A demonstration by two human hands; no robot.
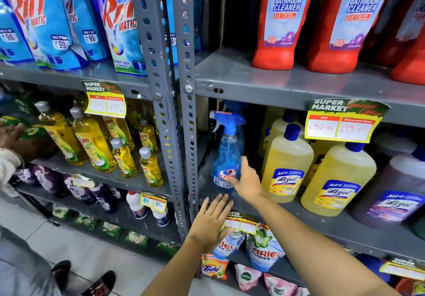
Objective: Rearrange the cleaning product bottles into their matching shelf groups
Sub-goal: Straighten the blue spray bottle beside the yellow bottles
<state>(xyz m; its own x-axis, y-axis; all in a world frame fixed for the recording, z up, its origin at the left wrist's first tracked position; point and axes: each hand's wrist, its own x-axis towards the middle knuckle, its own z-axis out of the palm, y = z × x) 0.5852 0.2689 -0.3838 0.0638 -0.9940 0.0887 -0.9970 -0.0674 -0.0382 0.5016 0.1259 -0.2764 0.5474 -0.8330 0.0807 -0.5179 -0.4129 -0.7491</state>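
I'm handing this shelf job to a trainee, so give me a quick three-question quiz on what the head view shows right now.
1. True or false: the right hand touches the blue spray bottle.
2. What stands directly right of the spray bottle on the same shelf? A) red Harpic bottles B) yellow Lizol bottles C) Rin pouches
3. Fill in: the left hand is spread open in front of the shelf ____, holding nothing.

Key:
1. True. Its fingers rest on the lower body of the bottle, not yet closed around it.
2. B. The Harpic bottles stand one shelf higher.
3. edge
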